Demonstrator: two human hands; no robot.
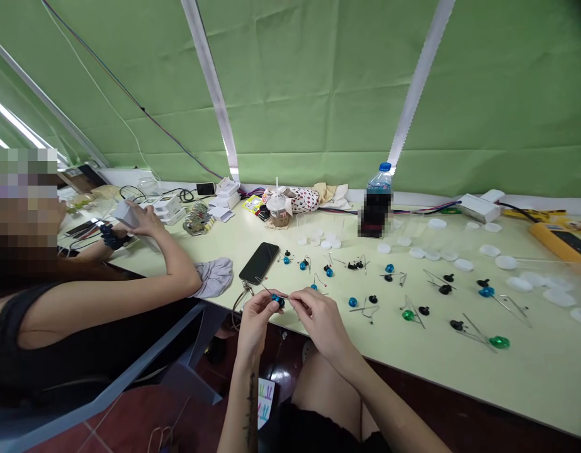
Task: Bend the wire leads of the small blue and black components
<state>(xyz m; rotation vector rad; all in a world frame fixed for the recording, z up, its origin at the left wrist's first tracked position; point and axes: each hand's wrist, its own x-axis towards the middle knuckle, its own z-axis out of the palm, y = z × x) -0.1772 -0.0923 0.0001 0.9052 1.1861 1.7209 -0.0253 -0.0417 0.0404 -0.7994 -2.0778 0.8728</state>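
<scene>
You've got the blue piece [277,301] up at the table's [545,396] near edge, approx. in front of your lap, pinched btwn thumb & fingers of your L hand [253,319]; your R hand [318,309] pinches a thin wire [286,297] right beside it, thumb against forefinger. Step in hand looks like working wire & piece together, tho your fingers hide the exact join. Next move prob. calls for a steady L grip & small, careful R-hand adjustments, w/o bending the wire. Re: writing, no brand's readable: the bottle [377,201] is pixelated lower down, the yellow packet [253,204] has print too small to make out, & the phone's [259,263] screen is dark. The card [265,401] below shows coloured marks, no legible words. Can't read anything on the yellow device [561,244] at far R either.
</scene>
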